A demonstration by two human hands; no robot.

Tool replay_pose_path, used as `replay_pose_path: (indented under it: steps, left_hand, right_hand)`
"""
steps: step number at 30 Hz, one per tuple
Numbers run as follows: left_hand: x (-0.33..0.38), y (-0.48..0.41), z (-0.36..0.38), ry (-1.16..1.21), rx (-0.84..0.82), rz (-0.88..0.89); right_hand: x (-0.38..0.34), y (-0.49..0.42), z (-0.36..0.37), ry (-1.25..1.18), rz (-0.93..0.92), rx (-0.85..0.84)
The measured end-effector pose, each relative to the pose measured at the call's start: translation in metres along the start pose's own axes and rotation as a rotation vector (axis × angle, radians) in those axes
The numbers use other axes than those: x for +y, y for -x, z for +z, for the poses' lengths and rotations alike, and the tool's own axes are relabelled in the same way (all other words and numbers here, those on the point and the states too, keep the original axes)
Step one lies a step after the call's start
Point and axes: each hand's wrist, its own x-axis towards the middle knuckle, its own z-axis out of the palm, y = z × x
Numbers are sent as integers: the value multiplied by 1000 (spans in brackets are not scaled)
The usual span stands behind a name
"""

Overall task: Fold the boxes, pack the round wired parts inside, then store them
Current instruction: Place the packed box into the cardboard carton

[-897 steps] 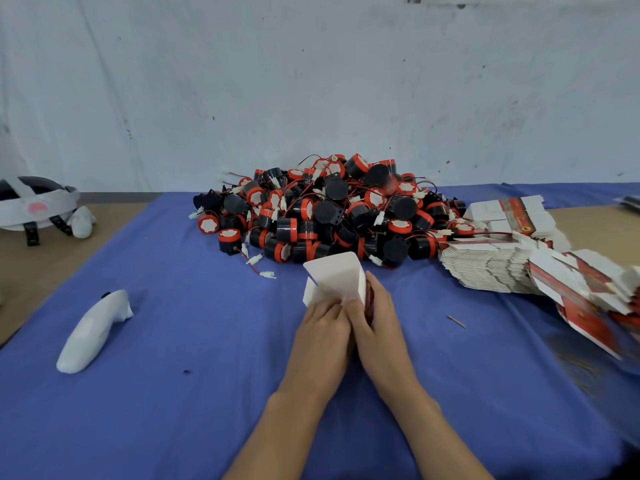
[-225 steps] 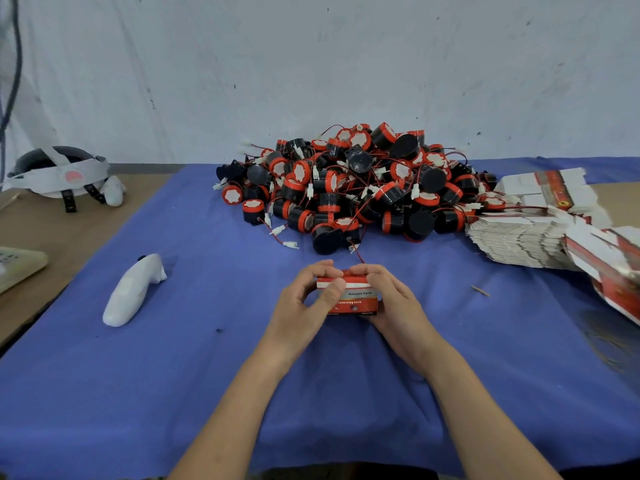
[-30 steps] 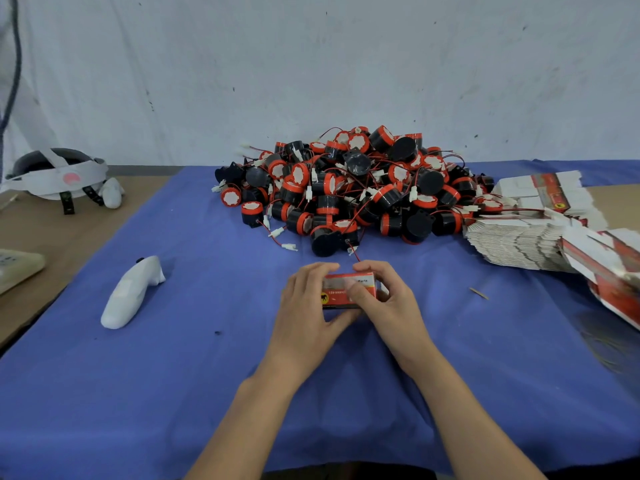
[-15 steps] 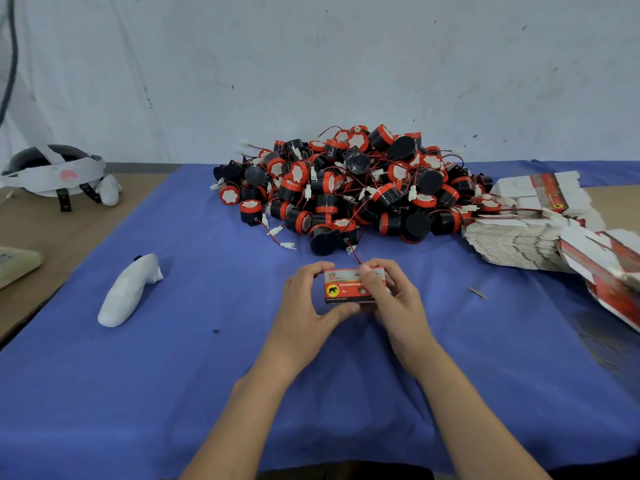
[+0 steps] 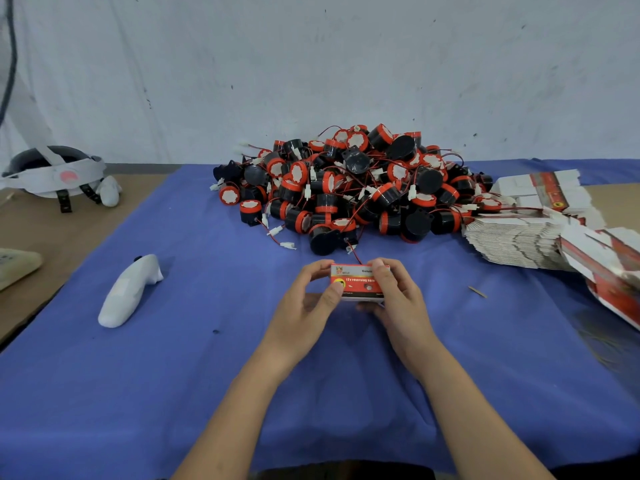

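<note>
A small red and white box (image 5: 356, 285) is held between both hands above the blue cloth (image 5: 207, 375), printed face up toward the camera. The left hand (image 5: 306, 304) is curled round its left end, thumb pressed on the front face. The right hand (image 5: 398, 301) is wrapped round the right end, fingers (image 5: 380, 271) hooked over the top edge. The box flaps look closed. A thin red wire is seen just beyond the fingertips; whether it comes out of the box cannot be told. The pile of round wired parts (image 5: 349, 188) is heaped just beyond the fingers. A stack of flat boxes (image 5: 512, 241) is fanned out well right of the right-hand fingers. A white controller (image 5: 128, 292) is left lying well left of the left-hand fingers.
</note>
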Motion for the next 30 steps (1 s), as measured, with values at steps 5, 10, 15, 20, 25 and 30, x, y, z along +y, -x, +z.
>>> replay_pose_path:
  steps: [5,10,15,20,25,30]
  left_hand:
    - [-2,-2,-2,18,21,-23]
    - [-3,-4,-3,19,45,-37]
    - [-4,-4,-5,20,52,-19]
    - [-3,-3,-5,32,39,-6]
    - [4,-5,-2,77,50,-56]
    - [34,0,18,199,-104,-174]
  right_hand:
    - [2,-2,-3,34,14,-25]
    - [5,-2,-4,97,8,-73]
    - [7,-2,-5,143,-2,-124]
    - [5,0,-4,141,-5,-124]
    - [-8,5,0,151,3,-71]
    - [-48,21,-16,201,-94,54]
